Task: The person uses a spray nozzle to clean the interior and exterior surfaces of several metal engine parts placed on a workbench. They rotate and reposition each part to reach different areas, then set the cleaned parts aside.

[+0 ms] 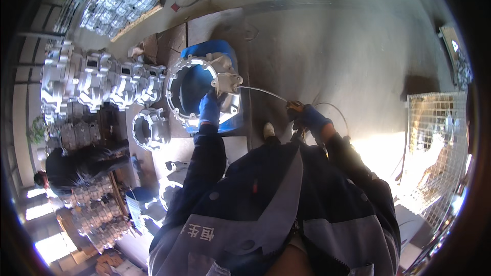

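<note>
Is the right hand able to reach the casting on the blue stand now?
Probably not at once. The right hand is busy holding a tool with a thin hose and sits apart from the casting, which the left hand already grips.

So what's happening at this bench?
A person in blue gloves is working on a large round metal casting that sits on a blue stand. The left hand steadies its rim, while the right hand holds a tool with a thin hose reaching the casting. Rows of similar castings lie alongside.
</note>
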The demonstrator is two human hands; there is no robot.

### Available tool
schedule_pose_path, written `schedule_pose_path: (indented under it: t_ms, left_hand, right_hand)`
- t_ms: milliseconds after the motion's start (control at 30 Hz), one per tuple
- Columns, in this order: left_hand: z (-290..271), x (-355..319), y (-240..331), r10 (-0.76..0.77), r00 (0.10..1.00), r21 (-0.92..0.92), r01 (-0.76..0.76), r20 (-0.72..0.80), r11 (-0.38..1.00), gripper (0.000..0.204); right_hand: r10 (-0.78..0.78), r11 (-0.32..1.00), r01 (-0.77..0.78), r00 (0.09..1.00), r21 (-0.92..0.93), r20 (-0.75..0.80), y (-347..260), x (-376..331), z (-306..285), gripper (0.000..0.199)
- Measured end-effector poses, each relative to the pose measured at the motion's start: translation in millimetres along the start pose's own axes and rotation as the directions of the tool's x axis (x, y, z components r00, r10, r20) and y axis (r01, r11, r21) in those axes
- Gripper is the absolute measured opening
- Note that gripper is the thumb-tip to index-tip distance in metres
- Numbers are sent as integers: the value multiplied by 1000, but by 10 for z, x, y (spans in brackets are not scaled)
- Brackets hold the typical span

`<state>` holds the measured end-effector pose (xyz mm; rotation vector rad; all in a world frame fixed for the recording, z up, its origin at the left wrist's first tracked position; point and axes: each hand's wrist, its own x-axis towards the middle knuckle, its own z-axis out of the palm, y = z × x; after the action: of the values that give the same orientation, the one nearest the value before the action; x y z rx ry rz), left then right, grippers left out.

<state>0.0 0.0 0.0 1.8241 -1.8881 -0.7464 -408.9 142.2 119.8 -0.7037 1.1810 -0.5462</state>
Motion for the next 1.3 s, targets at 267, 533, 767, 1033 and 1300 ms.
schedule_pose_path:
  t_ms: [267, 533, 767, 1033, 1300]
  left_hand:
    - [-914, -684, 850, -346, 749, -619, -108, -566, 778, 22]
    - [-504, -1855, 82, -687, 480, -771, 34, -546, 636, 25]
    - [113, -2270, 159, -784, 501, -909, -14, -367, 416, 30]
    - [-124, -1968, 533, -682, 561, -855, -97, -470, 509, 25]
    - [-539, -1538, 684, -654, 697, -935, -69, -294, 347, 24]
  right_hand:
    - [-484, 385, 247, 874, -889, 34, -653, -585, 202, 30]
    - [-454, -247, 405, 754, -880, 474, -1246, -241, 1044, 31]
    - [-262, -249, 524, 773, -815, 577, -1842, -9, 1499, 37]
    - [-470, -293, 498, 669, -817, 576, -1843, 950, 2226, 32]
    - [-664, -219, 228, 678, -949, 316, -2145, 1098, 1470, 31]
